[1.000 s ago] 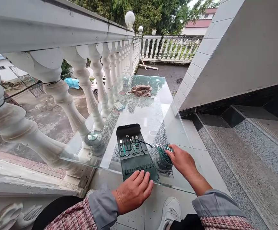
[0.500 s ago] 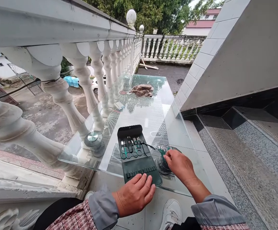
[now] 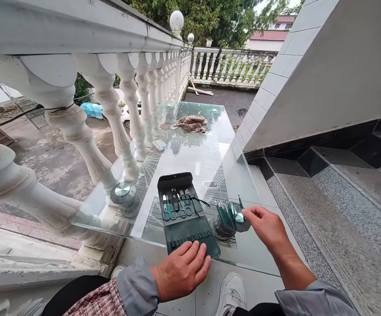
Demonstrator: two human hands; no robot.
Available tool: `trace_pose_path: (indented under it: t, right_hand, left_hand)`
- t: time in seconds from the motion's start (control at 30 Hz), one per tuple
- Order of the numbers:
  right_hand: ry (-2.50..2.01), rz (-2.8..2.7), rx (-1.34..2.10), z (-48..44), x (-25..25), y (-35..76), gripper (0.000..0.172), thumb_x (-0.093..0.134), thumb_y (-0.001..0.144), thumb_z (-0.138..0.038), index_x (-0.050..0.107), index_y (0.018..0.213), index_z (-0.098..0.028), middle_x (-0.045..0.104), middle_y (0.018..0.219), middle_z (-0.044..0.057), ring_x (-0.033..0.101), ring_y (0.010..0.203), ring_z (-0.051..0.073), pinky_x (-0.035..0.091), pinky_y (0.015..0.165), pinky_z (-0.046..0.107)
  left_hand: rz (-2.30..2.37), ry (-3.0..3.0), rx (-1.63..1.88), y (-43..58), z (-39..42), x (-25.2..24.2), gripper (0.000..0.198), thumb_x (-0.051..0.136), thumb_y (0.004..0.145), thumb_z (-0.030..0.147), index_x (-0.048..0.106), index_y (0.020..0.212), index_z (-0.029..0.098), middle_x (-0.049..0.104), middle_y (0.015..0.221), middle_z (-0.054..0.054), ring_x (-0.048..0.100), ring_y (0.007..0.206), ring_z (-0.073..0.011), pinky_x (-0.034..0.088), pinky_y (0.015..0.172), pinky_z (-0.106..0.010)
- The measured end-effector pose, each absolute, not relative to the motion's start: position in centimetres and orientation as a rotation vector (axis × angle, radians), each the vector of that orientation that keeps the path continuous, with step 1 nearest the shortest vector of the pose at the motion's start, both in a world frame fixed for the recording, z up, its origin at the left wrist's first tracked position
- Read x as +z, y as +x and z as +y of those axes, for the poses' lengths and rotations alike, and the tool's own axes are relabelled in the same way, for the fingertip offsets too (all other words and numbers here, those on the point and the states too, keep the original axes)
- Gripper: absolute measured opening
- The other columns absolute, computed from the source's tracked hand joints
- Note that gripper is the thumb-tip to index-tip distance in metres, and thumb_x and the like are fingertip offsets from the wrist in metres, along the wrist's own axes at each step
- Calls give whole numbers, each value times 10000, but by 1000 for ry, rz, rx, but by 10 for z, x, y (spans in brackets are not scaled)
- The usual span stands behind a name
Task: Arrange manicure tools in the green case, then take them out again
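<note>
A dark green manicure case (image 3: pixel 184 224) lies unfolded at the near edge of the glass table. Small scissors (image 3: pixel 169 214) and nail clippers (image 3: pixel 182 195) sit in its upper part, while the loops on its lower flap hold nothing. My left hand (image 3: pixel 184 268) rests on that flap, fingers stretched out. Between thumb and fingertips my right hand (image 3: pixel 271 230) pinches a slim green-handled manicure tool (image 3: pixel 240 202), metal tip upward; its exact kind is too small to tell. Just left of it, a bunch of similar green tools (image 3: pixel 226 215) lies on the glass beside the case.
The glass table (image 3: pixel 206 158) carries a crumpled brown cloth (image 3: pixel 192 124) at its far end and a small packet (image 3: pixel 159 145) near its left edge. A white balustrade (image 3: pixel 111 109) runs along the left. Stone steps (image 3: pixel 325 197) rise on the right.
My right hand has moved right, away from the bunch, and lifted one slim tool out of it. My left hand stays on the case flap.
</note>
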State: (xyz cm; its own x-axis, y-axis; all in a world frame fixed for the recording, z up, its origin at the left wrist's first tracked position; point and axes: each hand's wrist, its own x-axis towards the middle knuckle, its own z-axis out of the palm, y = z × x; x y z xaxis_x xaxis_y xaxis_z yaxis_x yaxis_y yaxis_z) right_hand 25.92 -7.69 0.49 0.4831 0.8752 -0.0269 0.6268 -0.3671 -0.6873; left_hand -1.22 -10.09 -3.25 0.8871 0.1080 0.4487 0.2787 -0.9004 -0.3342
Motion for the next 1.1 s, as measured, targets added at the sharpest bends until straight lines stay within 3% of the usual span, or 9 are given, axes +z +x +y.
trace_pose_path:
  t: [1.1]
  right_hand:
    - [-2462, -1390, 542, -69, -11, 264, 246, 454, 709, -370, 563, 552, -215, 626, 598, 9, 533, 578, 151, 312, 521, 244]
  left_hand:
    - [-282, -2655, -542, -12, -101, -32, 321, 463, 889, 203, 539, 1182, 95, 558, 1229, -175, 558, 1084, -264, 458, 889, -397]
